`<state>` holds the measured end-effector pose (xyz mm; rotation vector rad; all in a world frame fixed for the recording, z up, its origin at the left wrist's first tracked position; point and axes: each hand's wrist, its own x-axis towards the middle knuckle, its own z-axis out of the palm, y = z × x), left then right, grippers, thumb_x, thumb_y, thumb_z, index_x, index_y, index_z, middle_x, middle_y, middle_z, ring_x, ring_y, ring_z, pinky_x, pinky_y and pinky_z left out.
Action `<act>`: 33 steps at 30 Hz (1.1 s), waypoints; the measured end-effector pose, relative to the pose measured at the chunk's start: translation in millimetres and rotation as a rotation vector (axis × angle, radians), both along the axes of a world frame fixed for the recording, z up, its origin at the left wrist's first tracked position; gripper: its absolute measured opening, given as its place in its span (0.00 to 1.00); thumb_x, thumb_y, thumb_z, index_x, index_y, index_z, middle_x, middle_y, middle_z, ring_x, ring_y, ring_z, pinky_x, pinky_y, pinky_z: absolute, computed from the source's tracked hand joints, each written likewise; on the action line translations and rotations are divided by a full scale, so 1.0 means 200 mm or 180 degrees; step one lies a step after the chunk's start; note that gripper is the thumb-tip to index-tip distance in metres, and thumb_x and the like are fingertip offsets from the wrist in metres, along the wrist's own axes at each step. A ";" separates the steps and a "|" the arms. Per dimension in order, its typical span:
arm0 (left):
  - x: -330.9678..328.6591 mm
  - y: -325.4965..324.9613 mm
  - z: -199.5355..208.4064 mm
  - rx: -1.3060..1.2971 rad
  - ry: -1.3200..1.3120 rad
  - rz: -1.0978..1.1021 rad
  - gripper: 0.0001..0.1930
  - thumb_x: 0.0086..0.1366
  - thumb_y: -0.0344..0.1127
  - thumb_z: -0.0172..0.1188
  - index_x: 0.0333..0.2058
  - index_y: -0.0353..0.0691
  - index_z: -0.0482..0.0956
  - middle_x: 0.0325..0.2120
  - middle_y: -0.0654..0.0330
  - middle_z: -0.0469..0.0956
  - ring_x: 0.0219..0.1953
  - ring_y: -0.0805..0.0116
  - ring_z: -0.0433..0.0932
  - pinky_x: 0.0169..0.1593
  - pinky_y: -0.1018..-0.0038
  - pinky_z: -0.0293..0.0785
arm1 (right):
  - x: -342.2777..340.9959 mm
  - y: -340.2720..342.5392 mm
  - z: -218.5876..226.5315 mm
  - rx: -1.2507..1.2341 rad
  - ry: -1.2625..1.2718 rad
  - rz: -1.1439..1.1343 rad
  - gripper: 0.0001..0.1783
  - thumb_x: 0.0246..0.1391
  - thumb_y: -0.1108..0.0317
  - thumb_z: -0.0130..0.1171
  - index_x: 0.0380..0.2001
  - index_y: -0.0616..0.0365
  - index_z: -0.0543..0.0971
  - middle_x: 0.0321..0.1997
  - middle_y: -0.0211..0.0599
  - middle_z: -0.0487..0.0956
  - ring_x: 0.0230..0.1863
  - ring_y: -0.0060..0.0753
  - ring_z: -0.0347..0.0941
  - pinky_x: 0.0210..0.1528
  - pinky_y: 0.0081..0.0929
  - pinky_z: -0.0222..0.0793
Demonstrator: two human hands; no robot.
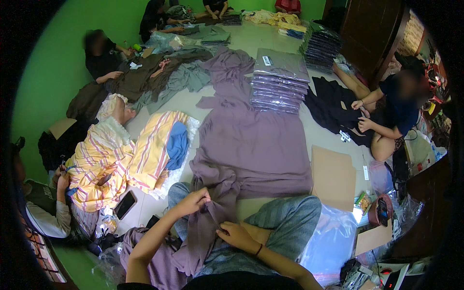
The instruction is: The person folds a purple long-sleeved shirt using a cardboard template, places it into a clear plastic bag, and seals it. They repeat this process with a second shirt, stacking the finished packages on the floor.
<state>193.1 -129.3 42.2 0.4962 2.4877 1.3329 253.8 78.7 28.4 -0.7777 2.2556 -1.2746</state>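
Note:
A mauve ribbed garment (253, 145) lies spread on the floor in front of my crossed legs, and its bunched near part reaches into my lap. My left hand (193, 201) is closed, pinching an edge of this fabric above my left knee. Lower and to the right, my right hand (237, 236) is closed on the same strip of cloth, which stretches between the two hands. More mauve ribbed fabric (154, 256) lies heaped by my left thigh. I cannot tell whether it is a separate piece.
Bagged mauve garments (279, 94) stand stacked beyond. Cardboard sheets (332, 179) and clear plastic bags (328, 241) lie right. A phone (125, 205) rests left, near a striped yellow garment (152, 152). Several people sit around, one handling black clothing (333, 106) at right.

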 end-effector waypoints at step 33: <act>-0.48 -0.25 -0.32 -0.1583 0.0339 -0.0102 0.16 0.46 0.23 0.52 0.37 0.45 0.75 0.42 0.57 0.70 0.48 0.61 0.66 0.49 0.65 0.60 | -0.96 1.21 -0.45 0.2922 0.1343 -0.1661 0.20 0.37 0.66 0.58 0.36 0.56 0.67 0.41 0.38 0.68 0.47 0.37 0.64 0.45 0.43 0.59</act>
